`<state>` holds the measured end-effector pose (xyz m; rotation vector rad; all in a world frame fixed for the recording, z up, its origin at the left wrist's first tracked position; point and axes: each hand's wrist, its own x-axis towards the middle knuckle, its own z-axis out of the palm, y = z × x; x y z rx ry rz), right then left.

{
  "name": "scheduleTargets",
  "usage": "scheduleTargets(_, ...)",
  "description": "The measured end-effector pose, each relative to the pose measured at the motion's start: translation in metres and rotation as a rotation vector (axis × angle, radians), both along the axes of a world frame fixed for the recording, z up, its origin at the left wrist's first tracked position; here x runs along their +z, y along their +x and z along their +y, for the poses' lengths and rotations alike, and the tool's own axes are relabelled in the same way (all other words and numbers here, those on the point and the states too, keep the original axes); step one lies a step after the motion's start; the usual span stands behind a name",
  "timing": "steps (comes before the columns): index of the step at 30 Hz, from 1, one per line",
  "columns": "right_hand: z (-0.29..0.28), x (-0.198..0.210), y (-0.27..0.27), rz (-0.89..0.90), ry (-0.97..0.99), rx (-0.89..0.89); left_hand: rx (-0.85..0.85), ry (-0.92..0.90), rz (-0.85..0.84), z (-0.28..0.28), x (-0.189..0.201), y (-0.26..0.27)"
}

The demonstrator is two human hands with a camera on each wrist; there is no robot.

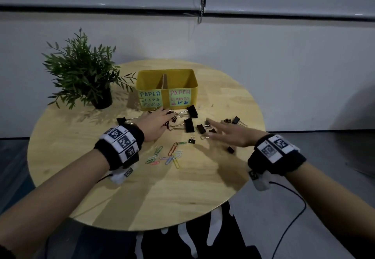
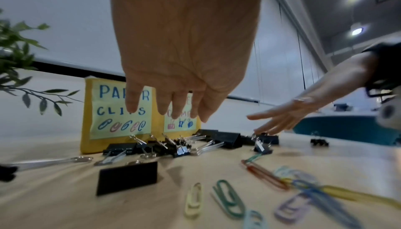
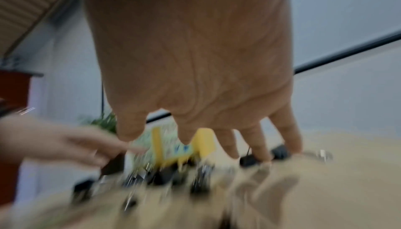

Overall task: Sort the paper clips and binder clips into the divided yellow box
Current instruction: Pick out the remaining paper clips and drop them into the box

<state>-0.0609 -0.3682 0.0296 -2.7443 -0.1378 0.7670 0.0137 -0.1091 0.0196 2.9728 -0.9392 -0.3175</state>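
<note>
Black metal binder clips [image 1: 189, 125] and coloured wire paper clips [image 1: 169, 155] are lying scattered on the round wooden table [image 1: 203, 187] before the divided yellow box [image 1: 166, 85]. Both the left hand [image 1: 155, 123] and the right hand [image 1: 229, 134] are being held above the binder clips, fingers spread apart and empty.

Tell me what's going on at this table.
A person is sorting clips into a yellow box with two sections, labelled for paper clips and paper clamps. Both hands are open and reaching over the black binder clips scattered in front of the box: the left hand near the box, the right hand further right. Neither holds anything that shows. The coloured paper clips lie in a loose pile nearer the person, untouched. A potted plant stands left of the box.
</note>
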Motion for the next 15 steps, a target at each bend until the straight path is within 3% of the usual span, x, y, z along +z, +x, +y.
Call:
scheduleTargets(2,-0.012,0.019,0.002,-0.107,0.037,-0.066,0.013,-0.144,-0.082,0.019,0.003,-0.01)
scheduleTargets(5,-0.029,0.031,-0.001,-0.202,-0.19,-0.104,0.053,-0.207,-0.099,0.042,0.002,-0.025)
scheduleTargets(7,-0.027,0.022,-0.006,-0.139,-0.17,-0.134,0.041,-0.194,-0.071,0.049,0.001,-0.031)
scheduleTargets(9,-0.017,0.008,-0.01,-0.045,-0.065,-0.162,0.018,-0.143,0.034,0.049,0.0,-0.038)
scheduleTargets(11,-0.003,0.001,-0.011,0.002,-0.078,-0.156,-0.022,-0.044,0.143,0.043,-0.004,-0.044)
scheduleTargets(13,0.017,0.004,-0.012,-0.078,-0.182,-0.124,-0.049,0.027,0.179,0.037,-0.008,-0.052)
scheduleTargets(15,0.038,0.01,-0.011,-0.293,-0.303,-0.059,-0.027,0.012,0.166,0.037,-0.009,-0.056)
